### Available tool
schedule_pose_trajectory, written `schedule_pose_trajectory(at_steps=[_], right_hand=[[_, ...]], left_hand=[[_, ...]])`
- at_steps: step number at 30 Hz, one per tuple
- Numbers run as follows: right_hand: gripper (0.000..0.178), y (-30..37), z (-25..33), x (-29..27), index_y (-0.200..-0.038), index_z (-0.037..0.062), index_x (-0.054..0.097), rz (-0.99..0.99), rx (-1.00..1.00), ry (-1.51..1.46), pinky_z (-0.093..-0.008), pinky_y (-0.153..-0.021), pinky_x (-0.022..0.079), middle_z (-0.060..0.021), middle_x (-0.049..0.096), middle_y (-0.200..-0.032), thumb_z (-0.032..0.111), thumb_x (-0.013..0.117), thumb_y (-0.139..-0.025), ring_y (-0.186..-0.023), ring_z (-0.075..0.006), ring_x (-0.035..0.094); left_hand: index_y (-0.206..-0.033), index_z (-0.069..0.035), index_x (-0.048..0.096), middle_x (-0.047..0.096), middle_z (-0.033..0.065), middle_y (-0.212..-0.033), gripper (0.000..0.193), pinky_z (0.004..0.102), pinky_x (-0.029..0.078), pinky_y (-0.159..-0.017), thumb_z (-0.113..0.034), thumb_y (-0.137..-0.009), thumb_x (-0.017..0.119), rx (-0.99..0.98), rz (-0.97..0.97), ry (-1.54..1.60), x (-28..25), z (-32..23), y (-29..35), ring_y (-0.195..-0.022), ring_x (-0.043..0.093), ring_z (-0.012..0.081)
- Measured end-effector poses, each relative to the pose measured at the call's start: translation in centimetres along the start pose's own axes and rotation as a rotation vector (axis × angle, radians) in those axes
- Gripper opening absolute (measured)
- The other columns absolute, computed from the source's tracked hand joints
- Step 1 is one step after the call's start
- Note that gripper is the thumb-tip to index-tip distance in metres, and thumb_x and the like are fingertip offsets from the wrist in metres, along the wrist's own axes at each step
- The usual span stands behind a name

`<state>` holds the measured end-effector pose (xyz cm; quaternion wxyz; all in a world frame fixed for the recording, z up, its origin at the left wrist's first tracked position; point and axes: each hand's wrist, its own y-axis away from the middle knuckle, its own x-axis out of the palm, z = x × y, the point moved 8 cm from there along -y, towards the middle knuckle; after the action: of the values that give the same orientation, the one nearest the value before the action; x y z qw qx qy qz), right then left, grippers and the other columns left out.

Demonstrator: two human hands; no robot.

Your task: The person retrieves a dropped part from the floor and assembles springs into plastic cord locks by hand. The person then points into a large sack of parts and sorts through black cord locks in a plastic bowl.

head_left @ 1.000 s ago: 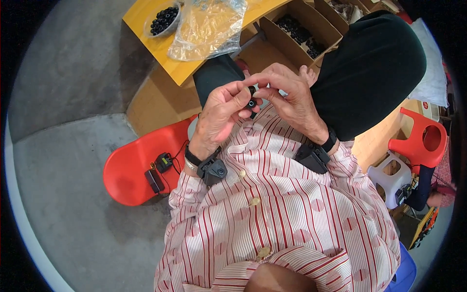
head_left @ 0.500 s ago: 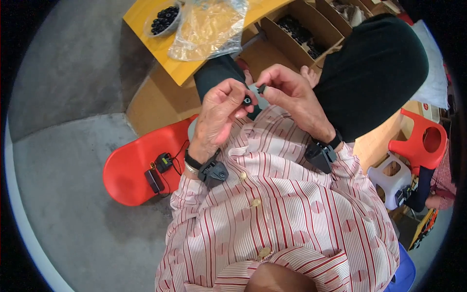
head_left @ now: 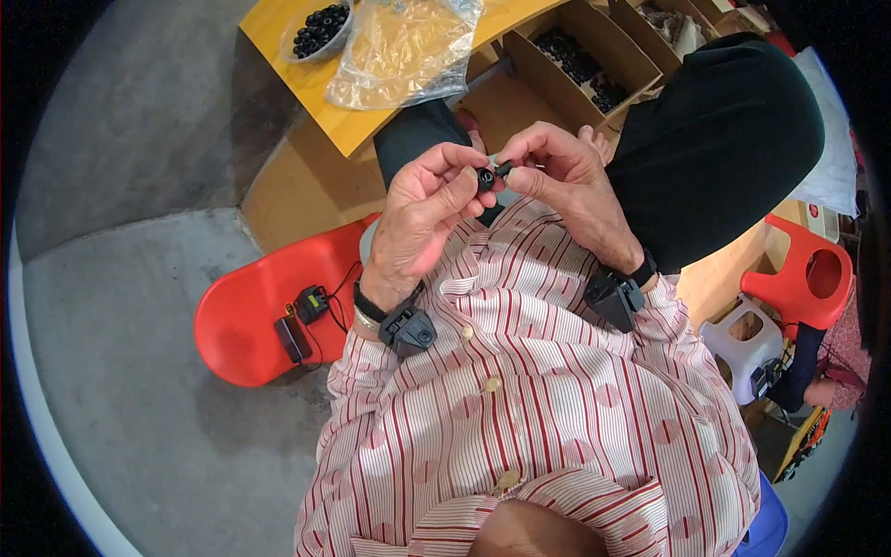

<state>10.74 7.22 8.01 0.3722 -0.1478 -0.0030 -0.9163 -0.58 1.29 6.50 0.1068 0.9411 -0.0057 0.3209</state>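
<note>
In front of my lap, my left hand (head_left: 413, 213) is closed, its thumb and fingers pinching a small round black part (head_left: 485, 178) with a hole in its face. Close to its right side, my right hand (head_left: 575, 190) pinches a small dark piece (head_left: 504, 170) between thumb and forefinger. The two pieces are almost together; whether they touch is too small to tell. Above the hands, on the yellow table (head_left: 297, 97), a clear plastic bowl (head_left: 290, 54) holds many round black parts like the one in my left hand. Beside it lies a crumpled clear plastic bag (head_left: 399, 56).
A cardboard box (head_left: 640, 70) with dividers and small black parts stands beyond my knees. At left is a red stool (head_left: 237, 325) bearing a black device with a cable (head_left: 311, 304). To the right are a red stool (head_left: 789, 269), a white stool (head_left: 742, 339) and another person's arm (head_left: 817, 376).
The round black part has shifted slightly right and up, turning a little. The dark piece in my right hand now sits closer to it. Both hands keep their pinch.
</note>
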Motion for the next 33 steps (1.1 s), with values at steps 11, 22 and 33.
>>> schedule_pose_trajectory(at_steps=[11, 22, 33], right_hand=[[0.016, 0.0, -1.1, -0.1, -0.096, 0.0041, 0.063, 0.037, 0.022, -0.057, -0.0176, -0.068, 0.044, 0.0012, 0.059, -0.088, 0.01, 0.068, -0.082, -0.077, -0.0046, 0.055], [0.017, -0.1, -1.3, -0.3, -0.093, 0.0056, 0.063, 0.024, 0.024, 0.008, -0.0168, -0.063, 0.042, 0.0038, 0.057, -0.082, 0.012, 0.071, -0.079, -0.07, -0.0025, 0.051], [0.015, 0.0, -1.5, -0.1, -0.089, 0.0068, 0.062, 0.03, 0.036, -0.019, -0.0174, -0.065, 0.042, 0.0061, 0.053, -0.079, 0.013, 0.072, -0.079, -0.069, -0.0022, 0.049]], left_hand=[[-0.104, 0.0, 0.055, 0.062, 0.0062, -0.091, 0.021, 0.0191, 0.049, -0.067, -0.01, -0.088, 0.062, 0.004, -0.018, 0.029, 0.4, 0.0, 0.2, -0.077, 0.06, 0.01], [-0.1, 0.001, 0.057, 0.062, 0.0061, -0.09, 0.016, 0.0196, 0.048, -0.068, -0.002, -0.085, 0.062, 0.093, -0.041, -0.093, 0.6, -0.9, 0.3, -0.077, 0.059, 0.0091], [-0.097, 0.001, 0.06, 0.063, 0.0046, -0.092, 0.018, 0.019, 0.049, -0.073, 0.004, -0.08, 0.066, 0.186, -0.091, -0.26, 0.7, -1.9, 0.6, -0.08, 0.059, 0.007]])
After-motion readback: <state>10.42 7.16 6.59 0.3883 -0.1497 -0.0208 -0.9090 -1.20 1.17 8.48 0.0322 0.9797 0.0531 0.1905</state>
